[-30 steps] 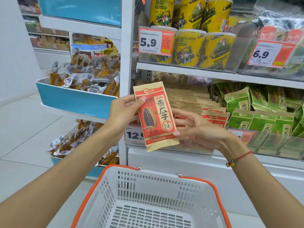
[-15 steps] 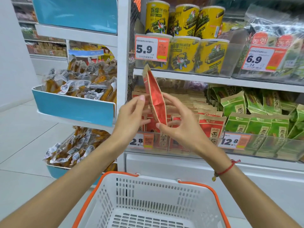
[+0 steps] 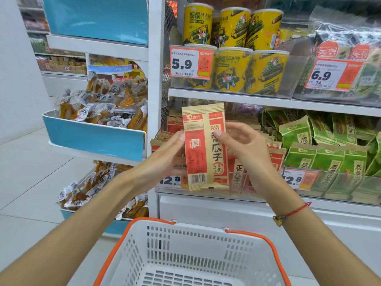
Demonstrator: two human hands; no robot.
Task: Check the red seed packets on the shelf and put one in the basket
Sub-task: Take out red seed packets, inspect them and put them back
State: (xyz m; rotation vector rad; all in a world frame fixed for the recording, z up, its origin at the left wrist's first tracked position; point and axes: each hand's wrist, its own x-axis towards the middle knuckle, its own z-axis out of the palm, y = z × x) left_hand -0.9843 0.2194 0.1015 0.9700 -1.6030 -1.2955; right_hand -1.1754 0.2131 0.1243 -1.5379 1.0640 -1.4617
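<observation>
A red seed packet (image 3: 205,147) stands upright at the centre of the frame, held in the air in front of the shelf (image 3: 268,101) — its barcode and small print face the camera. The left hand (image 3: 165,159) grips its left edge, thumb tip on the front and fingers tucked behind. The right hand (image 3: 245,149) pinches the packet's right side with the thumb on the front near the top of the large characters; its other fingers are loosely bent behind and to the right.

Directly behind the packet, rows of more red packets (image 3: 274,159) stand on the shelf's lower level behind a clear front strip with two price tags (image 3: 293,179) reading 12.8. To their right sit green packets (image 3: 321,159). On the level above, yellow tubs (image 3: 233,48) are stacked two high beside a 5.9 tag (image 3: 190,61), and clear bags (image 3: 348,38) fill the upper right of the frame.

At the bottom centre a white basket (image 3: 185,244) with orange handles hangs below the hands — nothing shows inside it. A red string bracelet (image 3: 292,212) circles the right wrist. On the left of the frame, blue bins (image 3: 92,137) hold wrapped snacks.
</observation>
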